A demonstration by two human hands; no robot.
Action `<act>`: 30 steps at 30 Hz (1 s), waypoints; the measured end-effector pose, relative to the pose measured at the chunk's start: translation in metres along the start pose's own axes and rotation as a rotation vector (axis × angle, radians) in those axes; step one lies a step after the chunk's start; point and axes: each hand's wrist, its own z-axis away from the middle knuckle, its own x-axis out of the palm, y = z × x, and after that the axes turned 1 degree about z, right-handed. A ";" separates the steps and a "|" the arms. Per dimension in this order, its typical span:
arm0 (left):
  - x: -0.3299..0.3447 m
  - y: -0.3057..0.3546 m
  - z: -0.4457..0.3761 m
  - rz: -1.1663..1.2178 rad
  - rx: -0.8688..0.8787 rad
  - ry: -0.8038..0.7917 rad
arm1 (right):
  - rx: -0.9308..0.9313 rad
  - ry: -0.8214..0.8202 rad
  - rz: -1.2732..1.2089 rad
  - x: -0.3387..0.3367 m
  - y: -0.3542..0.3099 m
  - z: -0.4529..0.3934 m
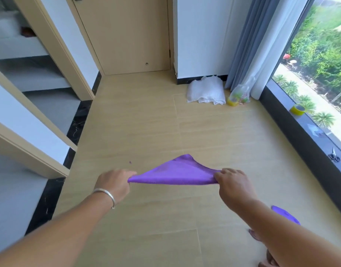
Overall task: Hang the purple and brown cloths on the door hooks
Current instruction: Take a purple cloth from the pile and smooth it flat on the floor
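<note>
Both arms reach forward, the left hand [115,182] (bangle on its wrist) and right hand [231,182] each pinching closed.

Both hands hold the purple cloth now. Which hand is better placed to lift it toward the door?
Probably the left hand: the door stands ahead, slightly left. The right hand grips the purple cloth on the window side.

Head cam, fwd-down, hands near.

Cloth [175,173] between left hand [113,182] and right hand [231,183], door [127,31] beyond.
</note>
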 end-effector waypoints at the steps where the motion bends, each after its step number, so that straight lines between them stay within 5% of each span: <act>1: 0.021 0.002 0.014 0.014 0.011 -0.021 | -0.008 -0.043 -0.020 0.016 -0.002 0.018; 5: 0.106 0.011 0.069 0.097 0.074 -0.127 | 0.014 -0.256 -0.081 0.075 -0.014 0.085; 9: 0.183 0.022 0.115 0.115 0.223 -0.211 | -0.019 -0.280 -0.067 0.146 -0.021 0.143; 18: 0.387 0.024 0.200 0.066 0.062 -0.674 | -0.047 -0.498 -0.025 0.300 -0.035 0.244; 23: 0.440 0.022 0.182 0.205 -0.138 -0.652 | 0.057 -0.763 -0.020 0.364 -0.029 0.248; 30: 0.493 -0.003 0.078 0.422 -0.338 -0.516 | 0.246 -0.605 -0.083 0.444 -0.016 0.155</act>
